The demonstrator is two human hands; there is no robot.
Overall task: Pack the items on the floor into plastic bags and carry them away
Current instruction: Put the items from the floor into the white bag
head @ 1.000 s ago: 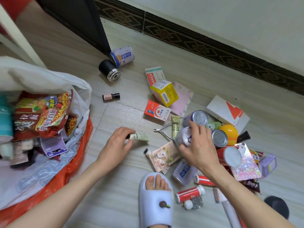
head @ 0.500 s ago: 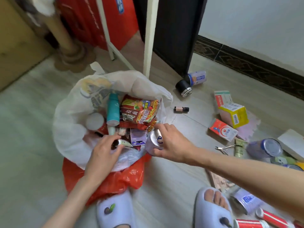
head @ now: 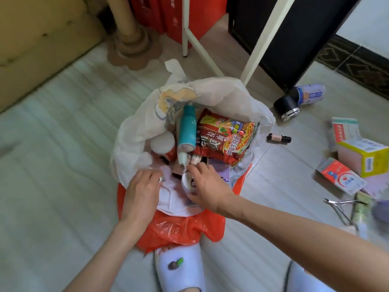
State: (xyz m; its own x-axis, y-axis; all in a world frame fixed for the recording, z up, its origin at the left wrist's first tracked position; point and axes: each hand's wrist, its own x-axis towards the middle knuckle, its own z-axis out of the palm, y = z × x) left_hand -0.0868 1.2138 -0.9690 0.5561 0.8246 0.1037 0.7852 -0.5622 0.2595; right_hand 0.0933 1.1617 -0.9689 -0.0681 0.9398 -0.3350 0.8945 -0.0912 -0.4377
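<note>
An open white plastic bag (head: 221, 95) sits on the floor over an orange bag (head: 181, 228). Inside it lie a teal bottle (head: 187, 129), a red noodle packet (head: 225, 135) and several small items. My right hand (head: 207, 186) reaches into the bag's near side and grips a silver-topped can (head: 188, 182). My left hand (head: 142, 188) is at the bag's near left rim, fingers curled round a small tube (head: 160, 179) of which only a white tip shows.
On the floor to the right lie a blue can (head: 310, 94), a black round gadget (head: 287, 107), a small bottle (head: 279, 138), a yellow box (head: 367, 158), a red-white box (head: 341, 179) and nail nippers (head: 340, 204). White table legs (head: 267, 36) stand behind the bag. My slippered foot (head: 179, 268) touches the orange bag.
Both hands carried the can and the tube from the floor pile leftwards and lowered them into the white bag. My view swung left onto the bag.
</note>
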